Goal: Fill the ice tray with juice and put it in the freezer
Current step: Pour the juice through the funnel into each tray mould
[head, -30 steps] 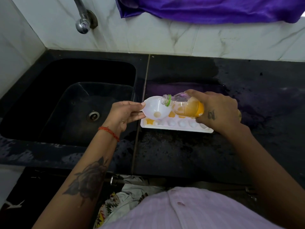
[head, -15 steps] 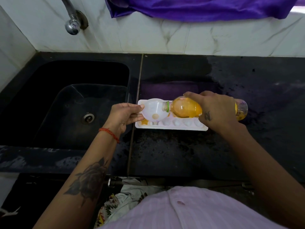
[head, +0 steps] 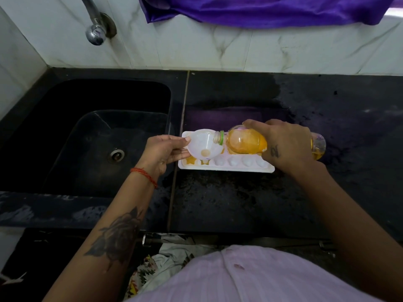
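The scene is seen through a single wide-angle camera worn on the head, directed forward and steeply down over a dark counter [head: 239, 203]. The person's own torso is caught along the bottom edge, and both forearms are seen reaching in from the lower corners toward the centre of the frame. A tiled wall [head: 196, 46] is taken in across the top, with a tap [head: 94, 33] at upper left and a sink [head: 87, 138] filling the left half. The work area is viewed from close range, at arm's reach. Straight lines are bowed slightly toward the edges. No second view is provided.

ice tray [head: 225, 167] on counter [head: 239, 203] right of sink [head: 91, 136]; funnel [head: 201, 147] over its left end.
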